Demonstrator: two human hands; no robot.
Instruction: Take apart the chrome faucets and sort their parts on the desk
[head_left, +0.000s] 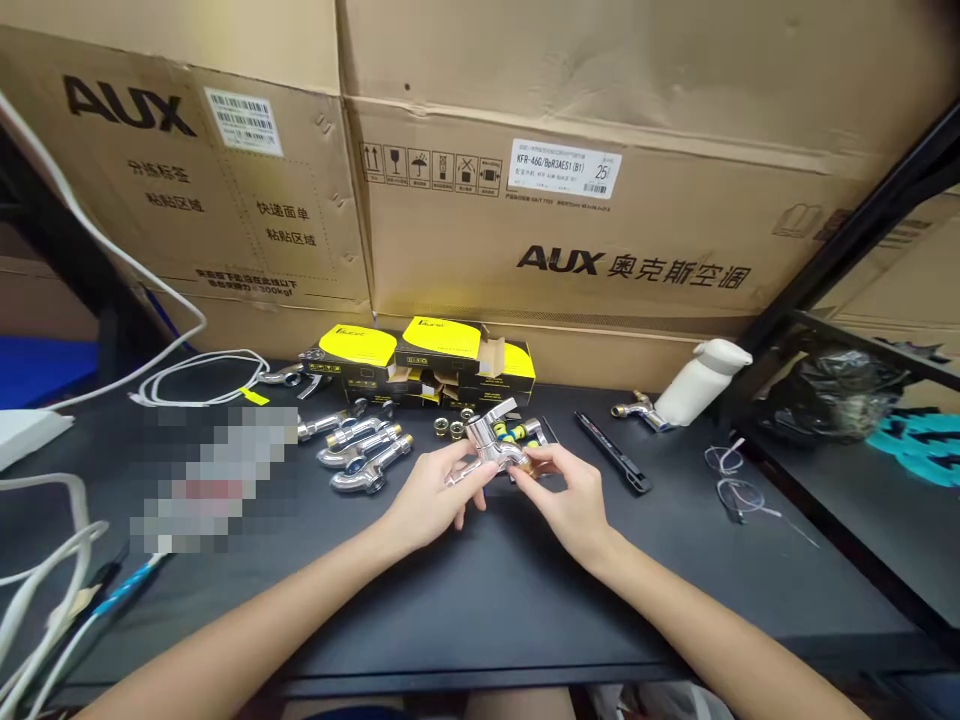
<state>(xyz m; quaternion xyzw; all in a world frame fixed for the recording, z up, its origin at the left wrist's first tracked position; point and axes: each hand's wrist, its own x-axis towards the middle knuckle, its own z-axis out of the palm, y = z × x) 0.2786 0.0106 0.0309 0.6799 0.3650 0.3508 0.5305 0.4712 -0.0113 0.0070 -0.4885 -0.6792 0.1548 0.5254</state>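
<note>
A chrome faucet (pixel 486 437) with a lever on top is held above the dark table in front of me. My left hand (pixel 435 492) grips its body from the left, thumb on the near side. My right hand (pixel 566 500) pinches the faucet's right end, where a brass-coloured bit shows between the fingertips. Several chrome faucet bodies (pixel 375 465) lie just left of my hands. Small brass rings (pixel 441 428) and parts with yellow pieces (pixel 514 432) are behind the held faucet, partly hidden by it.
Black and yellow boxes (pixel 439 345) are stacked at the back before large cartons (pixel 465 230). To the right lie a black cutter (pixel 613 455), a white bottle (pixel 701 382), another faucet (pixel 637 410) and thin wires (pixel 739 490). White cables (pixel 52 590) run along the left.
</note>
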